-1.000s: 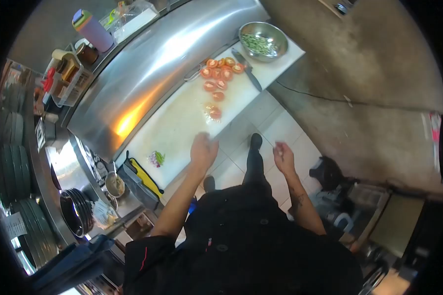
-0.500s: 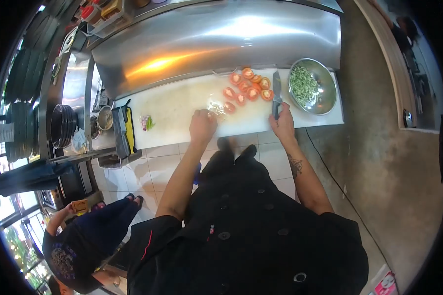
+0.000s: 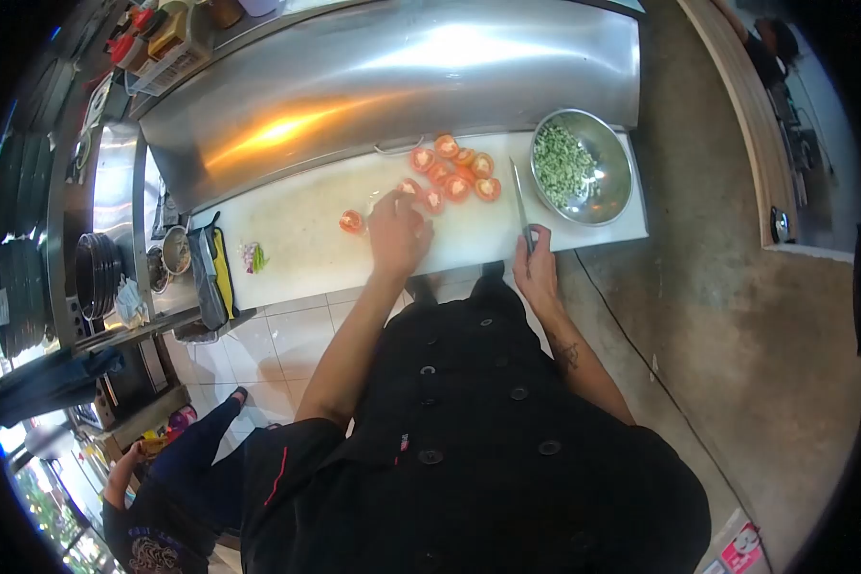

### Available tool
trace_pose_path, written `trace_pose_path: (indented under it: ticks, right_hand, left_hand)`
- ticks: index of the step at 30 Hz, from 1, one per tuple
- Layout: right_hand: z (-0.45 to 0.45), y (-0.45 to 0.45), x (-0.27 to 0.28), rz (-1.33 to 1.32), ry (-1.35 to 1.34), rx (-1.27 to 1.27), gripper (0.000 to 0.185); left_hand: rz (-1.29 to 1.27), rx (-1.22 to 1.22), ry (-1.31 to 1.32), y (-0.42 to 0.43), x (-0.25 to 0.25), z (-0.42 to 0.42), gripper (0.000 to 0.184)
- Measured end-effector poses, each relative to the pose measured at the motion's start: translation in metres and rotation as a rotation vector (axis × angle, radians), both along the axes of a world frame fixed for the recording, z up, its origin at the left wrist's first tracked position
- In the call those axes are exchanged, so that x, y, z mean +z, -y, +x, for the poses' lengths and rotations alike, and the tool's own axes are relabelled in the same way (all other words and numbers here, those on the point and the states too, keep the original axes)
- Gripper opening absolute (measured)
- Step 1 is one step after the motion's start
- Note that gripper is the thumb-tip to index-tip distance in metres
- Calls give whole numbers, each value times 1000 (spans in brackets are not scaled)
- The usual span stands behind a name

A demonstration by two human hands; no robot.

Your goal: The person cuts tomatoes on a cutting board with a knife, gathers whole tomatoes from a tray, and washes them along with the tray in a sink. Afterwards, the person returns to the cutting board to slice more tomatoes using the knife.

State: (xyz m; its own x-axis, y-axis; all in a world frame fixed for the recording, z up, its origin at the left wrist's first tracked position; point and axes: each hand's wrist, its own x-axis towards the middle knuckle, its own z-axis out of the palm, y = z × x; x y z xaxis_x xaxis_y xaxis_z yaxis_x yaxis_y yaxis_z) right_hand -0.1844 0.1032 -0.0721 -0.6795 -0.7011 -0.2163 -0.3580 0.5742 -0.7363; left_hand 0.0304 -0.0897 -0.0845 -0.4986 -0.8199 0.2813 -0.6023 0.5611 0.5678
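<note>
My left hand [image 3: 399, 237] is over the white cutting board [image 3: 301, 230], its fingers apart and reaching to the near edge of a group of cut tomatoes [image 3: 457, 187]. One tomato half in that group [image 3: 408, 187] is right at its fingertips; whether they touch is unclear. A single tomato half [image 3: 351, 221] lies cut face up to the left of this hand. My right hand [image 3: 536, 263] is closed round the handle of a knife [image 3: 519, 199], whose blade points away from me over the board, between the tomatoes and a steel bowl [image 3: 624, 196].
Chopped pale green vegetable [image 3: 562, 165] is in the bowl. A small pile of purple and green pieces [image 3: 254, 258] lies on the board's left. A black-and-yellow cloth [image 3: 212, 273] hangs at the left end. Another person [image 3: 177, 488] is at lower left.
My left hand has let go of a tomato half, which now lies farther left, and has reached up to the group. The knife stays in my right hand. The view has shifted slightly.
</note>
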Motion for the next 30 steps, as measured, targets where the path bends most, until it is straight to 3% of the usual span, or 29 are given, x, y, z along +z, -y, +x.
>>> trace_pose_path:
  ticks: [4, 6, 7, 9, 11, 12, 16, 21, 24, 26, 30]
  right_hand:
    - [-16, -10, 12, 49, 31, 71, 42]
    - [-29, -14, -1, -110, -193, 153, 40]
    - [-34, -13, 0, -112, -183, 158, 40]
    - [-46, -15, 3, -374, -368, 268, 40]
    - [-58, -20, 10, -341, -366, 345, 41]
    - [-64, -19, 15, -314, -375, 415, 44]
    - [-79, -14, 25, -355, -389, 592, 47]
    - [-91, -16, 20, -463, -301, 690, 49]
    - [-102, -28, 25, -414, -187, 682, 45]
    - [-105, -38, 21, -409, -115, 688, 43]
    - [-109, -51, 5, -360, -71, 660, 36]
  left_hand:
    - [-26, 49, 27, -16, 12, -32, 47]
    - [-2, 52, 72, -19, 16, -49, 47]
    - [-26, 4, 14, -23, 17, -57, 47]
    - [-43, -35, -30, -38, 17, -72, 48]
    - [-169, -159, -51, -56, 43, -94, 59]
    - [-169, -193, -12, -68, 35, -100, 73]
    - [-123, -228, 274, -92, 41, -114, 83]
    - [-62, -105, 192, -105, 46, -102, 91]
    - [-117, -73, 117, -107, 72, -122, 79]
    - [634, 170, -257, -99, 82, -151, 63]
    - [515, 192, -209, -58, 37, -215, 55]
